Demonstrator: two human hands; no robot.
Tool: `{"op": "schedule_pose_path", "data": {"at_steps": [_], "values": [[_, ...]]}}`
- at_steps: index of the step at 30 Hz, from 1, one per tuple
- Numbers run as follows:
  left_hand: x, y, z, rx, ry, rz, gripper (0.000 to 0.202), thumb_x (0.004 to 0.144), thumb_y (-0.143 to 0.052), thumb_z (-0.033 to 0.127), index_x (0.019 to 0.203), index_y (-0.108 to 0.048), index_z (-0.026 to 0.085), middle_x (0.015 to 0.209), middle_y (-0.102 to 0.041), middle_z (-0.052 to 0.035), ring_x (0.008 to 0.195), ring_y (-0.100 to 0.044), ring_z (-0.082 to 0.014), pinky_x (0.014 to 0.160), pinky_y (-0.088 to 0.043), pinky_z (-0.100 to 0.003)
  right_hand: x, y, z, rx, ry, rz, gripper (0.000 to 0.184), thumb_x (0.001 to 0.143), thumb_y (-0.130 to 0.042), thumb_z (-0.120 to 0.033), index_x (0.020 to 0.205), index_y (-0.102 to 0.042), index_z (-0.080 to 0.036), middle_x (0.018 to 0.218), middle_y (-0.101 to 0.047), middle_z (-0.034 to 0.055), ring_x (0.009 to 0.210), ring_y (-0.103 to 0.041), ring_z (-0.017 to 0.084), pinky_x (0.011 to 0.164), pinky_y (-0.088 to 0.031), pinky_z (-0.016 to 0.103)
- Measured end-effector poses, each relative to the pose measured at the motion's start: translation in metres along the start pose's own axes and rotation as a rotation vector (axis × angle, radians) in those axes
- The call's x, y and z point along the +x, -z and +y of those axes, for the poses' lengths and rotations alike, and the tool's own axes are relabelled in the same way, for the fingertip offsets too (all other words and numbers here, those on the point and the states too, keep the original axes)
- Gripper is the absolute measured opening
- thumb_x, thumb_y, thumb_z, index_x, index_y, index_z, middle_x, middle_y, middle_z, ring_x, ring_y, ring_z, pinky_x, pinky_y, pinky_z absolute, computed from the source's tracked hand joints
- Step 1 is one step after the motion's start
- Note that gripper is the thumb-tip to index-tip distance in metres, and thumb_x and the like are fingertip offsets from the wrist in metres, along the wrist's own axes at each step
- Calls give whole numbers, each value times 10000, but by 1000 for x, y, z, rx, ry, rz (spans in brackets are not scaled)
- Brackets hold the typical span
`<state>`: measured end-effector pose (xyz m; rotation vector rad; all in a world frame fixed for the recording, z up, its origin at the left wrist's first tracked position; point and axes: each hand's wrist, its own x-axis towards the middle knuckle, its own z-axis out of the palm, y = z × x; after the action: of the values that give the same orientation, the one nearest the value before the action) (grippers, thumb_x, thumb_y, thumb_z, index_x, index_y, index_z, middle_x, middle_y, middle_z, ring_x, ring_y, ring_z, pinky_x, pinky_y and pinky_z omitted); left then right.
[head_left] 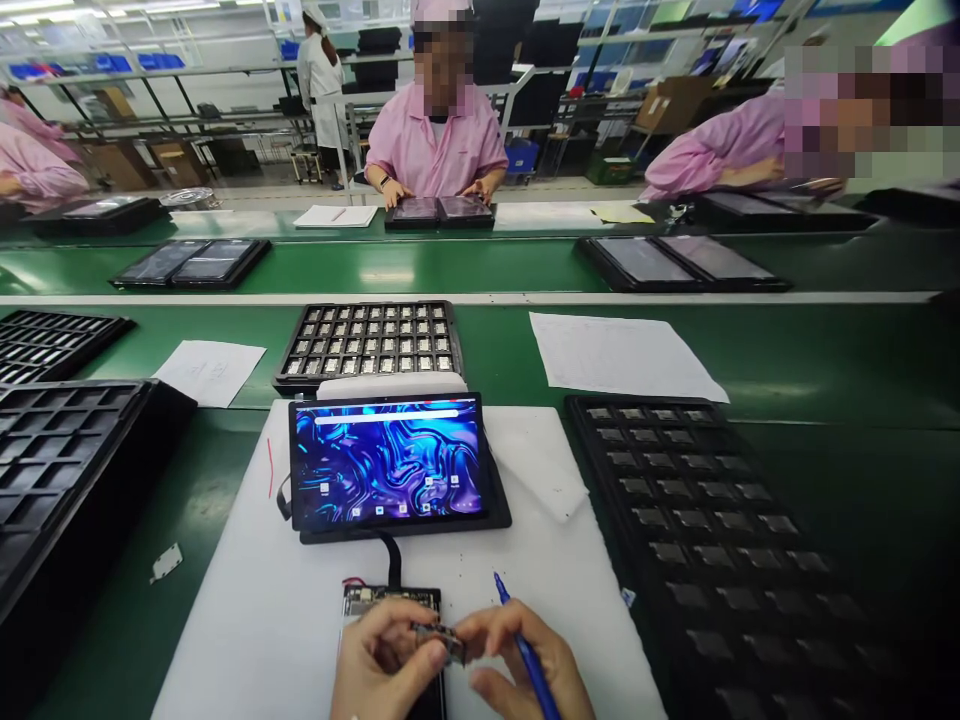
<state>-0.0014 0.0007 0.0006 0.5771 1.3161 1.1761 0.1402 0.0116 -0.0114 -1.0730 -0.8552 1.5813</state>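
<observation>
Pinching a small metal component (448, 642) between them, both hands sit at the near edge of the white mat (247, 600): the left hand (386, 665) grips it with thumb and fingertips, the right hand (517, 665) steadies its other end while a blue pen (525, 655) stays tucked through those same fingers. The part hovers just over the exposed circuit board (375, 600). My read: keep the pinch light, keep the pen tip away from the board, and don't tug the black ribbon cable (392, 560) that runs up to the one lit tablet (390, 462) in its cradle.

Counting outward: one loaded tray of parts (705, 520) at the right, one empty black tray (60, 470) at the left, one full tray (369, 342) beyond the tablet, another empty one (45, 340) far left. Two paper sheets (619, 355) on the green belt (510, 265). Farther off, several carriers with paired dark tablets (191, 262), and three pink-coated workers opposite, one (437, 130) square ahead.
</observation>
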Motion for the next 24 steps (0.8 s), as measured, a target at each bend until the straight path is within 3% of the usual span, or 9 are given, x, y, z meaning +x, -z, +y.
{"op": "schedule_pose_path", "data": {"at_steps": [11, 15, 18, 21, 24], "values": [[-2, 1, 13, -80, 122, -206, 402, 521, -904, 451, 687, -686, 157, 535, -613, -6, 459, -437, -34, 486, -267, -137, 9, 16, -1, -11, -127, -305, 388, 623, -846, -451, 693, -555, -204, 812, -728, 51, 791, -683, 202, 722, -492, 275], [-2, 5, 9, -16, 142, -238, 444, 533, -889, 481, 686, -658, 135, 552, -627, -25, 466, -433, -39, 489, -255, -143, 12, 16, -6, -46, -195, -317, 404, 590, -871, -428, 678, -548, -202, 805, -725, 54, 782, -676, 202, 719, -487, 275], [-1, 8, 0, 46, 107, -240, 446, 572, -861, 508, 701, -652, 136, 593, -661, -43, 480, -488, -53, 497, -297, -137, 13, 15, -4, -120, -152, -278, 435, 579, -858, -485, 647, -536, -201, 774, -720, 70, 726, -663, 198, 665, -482, 269], [2, 9, -5, 166, -128, -236, 290, 725, -774, 466, 738, -679, 193, 675, -704, -31, 604, -627, -112, 585, -433, -158, 10, 17, 2, -129, -91, -240, 417, 643, -820, -497, 659, -526, -202, 811, -712, 88, 745, -668, 201, 673, -495, 279], [8, 12, -2, 388, -675, -293, 125, 816, -719, 322, 752, -677, 224, 841, -715, -23, 759, -660, -138, 712, -505, -198, 3, 19, 6, 17, -116, -266, 400, 699, -770, -526, 730, -533, -205, 924, -700, 102, 744, -674, 188, 656, -512, 280]]}}
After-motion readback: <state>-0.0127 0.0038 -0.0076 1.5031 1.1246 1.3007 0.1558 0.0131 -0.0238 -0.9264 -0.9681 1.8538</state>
